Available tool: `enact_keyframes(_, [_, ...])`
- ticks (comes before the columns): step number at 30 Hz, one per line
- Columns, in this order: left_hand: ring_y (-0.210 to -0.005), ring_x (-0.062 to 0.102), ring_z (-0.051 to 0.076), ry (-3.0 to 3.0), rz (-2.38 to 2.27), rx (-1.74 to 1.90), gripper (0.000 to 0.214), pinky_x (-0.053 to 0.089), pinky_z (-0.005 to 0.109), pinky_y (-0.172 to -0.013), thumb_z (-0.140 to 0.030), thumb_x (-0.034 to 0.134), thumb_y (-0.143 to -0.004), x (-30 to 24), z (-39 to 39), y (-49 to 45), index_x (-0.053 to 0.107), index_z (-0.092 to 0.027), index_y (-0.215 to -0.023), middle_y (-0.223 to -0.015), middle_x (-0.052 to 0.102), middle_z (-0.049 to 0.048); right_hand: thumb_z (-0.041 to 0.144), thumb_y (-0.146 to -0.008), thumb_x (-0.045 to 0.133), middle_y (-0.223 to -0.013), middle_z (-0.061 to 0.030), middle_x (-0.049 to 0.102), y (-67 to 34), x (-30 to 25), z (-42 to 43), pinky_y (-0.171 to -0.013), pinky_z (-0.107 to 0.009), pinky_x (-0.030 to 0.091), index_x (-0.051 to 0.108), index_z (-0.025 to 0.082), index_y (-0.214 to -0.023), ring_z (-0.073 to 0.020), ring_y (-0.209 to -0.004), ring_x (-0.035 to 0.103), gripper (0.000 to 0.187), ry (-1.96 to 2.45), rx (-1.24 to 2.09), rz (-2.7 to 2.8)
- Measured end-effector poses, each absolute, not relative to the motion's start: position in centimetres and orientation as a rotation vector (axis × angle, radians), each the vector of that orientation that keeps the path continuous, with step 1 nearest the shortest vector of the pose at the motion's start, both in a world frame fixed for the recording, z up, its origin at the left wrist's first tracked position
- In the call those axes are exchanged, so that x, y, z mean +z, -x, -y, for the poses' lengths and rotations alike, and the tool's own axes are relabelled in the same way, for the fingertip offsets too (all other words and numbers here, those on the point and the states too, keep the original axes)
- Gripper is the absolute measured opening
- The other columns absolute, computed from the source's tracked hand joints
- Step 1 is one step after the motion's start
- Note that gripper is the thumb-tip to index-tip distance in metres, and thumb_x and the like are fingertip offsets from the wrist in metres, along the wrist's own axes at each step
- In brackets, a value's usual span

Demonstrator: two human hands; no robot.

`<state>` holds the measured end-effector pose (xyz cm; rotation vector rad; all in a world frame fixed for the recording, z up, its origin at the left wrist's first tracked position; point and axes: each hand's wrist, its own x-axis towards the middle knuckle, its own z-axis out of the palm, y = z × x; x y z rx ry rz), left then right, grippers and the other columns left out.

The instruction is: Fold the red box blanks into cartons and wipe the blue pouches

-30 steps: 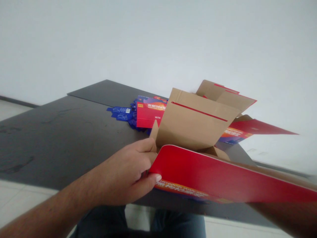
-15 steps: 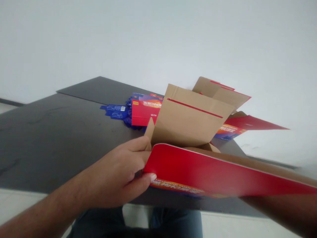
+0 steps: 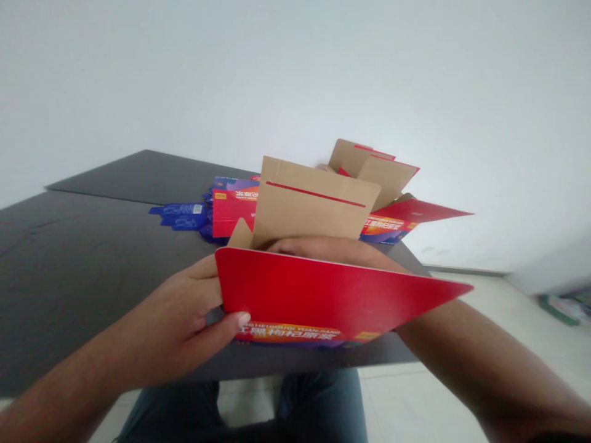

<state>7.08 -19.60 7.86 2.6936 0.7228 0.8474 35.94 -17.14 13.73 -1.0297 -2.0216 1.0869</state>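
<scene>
My left hand [image 3: 184, 307] pinches the left edge of a long red carton flap [image 3: 323, 295], with the thumb on its front face. The flap belongs to a corrugated carton with a kraft-brown inside wall [image 3: 309, 209] marked by a red stripe. Its other brown flaps [image 3: 369, 169] stand up behind. My right hand [image 3: 318, 247] lies inside the carton, just behind the flap's top edge. The flap hides most of it, and I cannot tell whether it grips anything. Orange and purple print shows along the flap's lower edge.
The carton stands on a dark grey table [image 3: 92, 258]. Behind it lie a red printed flat carton [image 3: 233, 209] and blue die-cut card pieces [image 3: 180, 215]. A white wall [image 3: 295, 74] rises beyond. My jeans [image 3: 323, 406] show below the table edge, above a pale tiled floor [image 3: 438, 357].
The whole scene has shifted left in view. The red flap now ends in a point at right, and my right hand has appeared inside the carton behind the flap.
</scene>
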Motion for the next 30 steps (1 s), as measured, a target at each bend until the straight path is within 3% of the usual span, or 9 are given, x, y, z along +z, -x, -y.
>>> enact_keyframes(4, [-0.119,0.075,0.026,-2.654,-0.804,0.948,0.040,0.065,0.030,-0.100,-0.037,0.060,-0.105,7.2,20.0,-7.2,0.075,-0.031,-0.141,-0.140,0.079,0.0023,0.041,-0.107,0.071,-0.116,-0.0038,0.083,-39.8,14.4,17.6,-0.079,-0.029,0.066,0.076,0.023,-0.132,-0.0162,-0.090,0.079,0.031,1.174,1.268,1.841])
enact_keyframes(8, [-0.120,0.075,0.027,-2.608,-0.872,0.982,0.039,0.066,0.033,-0.099,-0.038,0.059,-0.106,7.0,20.2,-7.3,0.076,-0.032,-0.140,-0.139,0.079,0.0023,0.045,-0.102,0.078,-0.104,-0.0027,0.080,-43.8,12.8,22.0,-0.060,-0.024,0.057,0.077,0.024,-0.118,-0.0111,-0.067,0.067,0.027,1.135,0.896,1.442])
enact_keyframes(10, [-0.121,0.076,0.029,-2.632,-0.838,0.966,0.043,0.067,0.036,-0.099,-0.037,0.062,-0.103,6.9,20.0,-7.1,0.075,-0.034,-0.144,-0.137,0.081,0.0041,0.051,-0.105,0.074,-0.115,-0.0062,0.082,-44.7,11.8,24.9,-0.075,-0.034,0.066,0.077,0.027,-0.122,-0.0198,-0.088,0.078,0.029,1.121,0.774,1.396])
enact_keyframes(12, [-0.119,0.077,0.031,-2.673,-0.791,0.936,0.048,0.068,0.038,-0.098,-0.035,0.066,-0.100,6.9,19.7,-6.9,0.074,-0.037,-0.147,-0.134,0.082,0.0048,0.054,-0.105,0.074,-0.124,-0.0093,0.083,-44.9,11.0,27.6,-0.081,-0.039,0.068,0.079,0.029,-0.126,-0.0260,-0.102,0.081,0.033,1.136,0.662,1.475])
enact_keyframes(16, [-0.118,0.078,0.030,-2.651,-0.783,0.922,0.049,0.068,0.037,-0.096,-0.035,0.063,-0.102,6.8,20.1,-6.7,0.072,-0.038,-0.149,-0.136,0.082,0.0044,0.047,-0.113,0.063,-0.123,-0.0083,0.083,-44.8,10.1,31.1,-0.085,-0.038,0.066,0.080,0.032,-0.128,-0.0274,-0.111,0.080,0.027,1.170,0.291,1.713])
enact_keyframes(20, [-0.120,0.077,0.029,-2.584,-0.838,0.976,0.044,0.068,0.036,-0.099,-0.040,0.060,-0.104,6.7,21.1,-6.9,0.074,-0.037,-0.146,-0.139,0.081,0.0055,0.031,-0.115,0.055,-0.119,-0.0096,0.078,-45.1,9.0,33.0,-0.086,-0.038,0.062,0.075,0.029,-0.128,-0.0254,-0.110,0.076,0.025,1.354,-0.180,1.710])
enact_keyframes(23, [-0.121,0.077,0.029,-2.588,-0.882,0.988,0.042,0.067,0.037,-0.101,-0.042,0.059,-0.103,6.8,21.2,-6.7,0.077,-0.035,-0.141,-0.138,0.081,0.0053,0.034,-0.109,0.066,-0.104,-0.0084,0.071,-44.7,8.4,34.0,-0.070,-0.031,0.059,0.075,0.026,-0.126,-0.0219,-0.091,0.071,0.021,1.405,-0.374,1.790])
enact_keyframes(26, [-0.120,0.078,0.030,-2.614,-0.930,0.984,0.042,0.067,0.039,-0.101,-0.043,0.059,-0.103,6.9,21.0,-6.5,0.078,-0.034,-0.139,-0.137,0.082,0.0052,0.046,-0.106,0.072,-0.089,-0.0033,0.066,-43.8,8.0,34.4,-0.053,-0.026,0.052,0.075,0.026,-0.124,-0.0171,-0.069,0.065,0.027,1.506,-0.286,1.895])
enact_keyframes(30, [-0.122,0.076,0.031,-2.613,-0.910,1.014,0.042,0.067,0.039,-0.103,-0.038,0.062,-0.101,6.9,21.1,-6.4,0.077,-0.032,-0.140,-0.136,0.082,0.0065,0.051,-0.107,0.068,-0.066,0.0023,0.060,-43.2,7.2,34.2,-0.046,-0.026,0.043,0.064,0.026,-0.084,-0.0136,-0.049,0.054,0.034,1.648,-0.111,1.852])
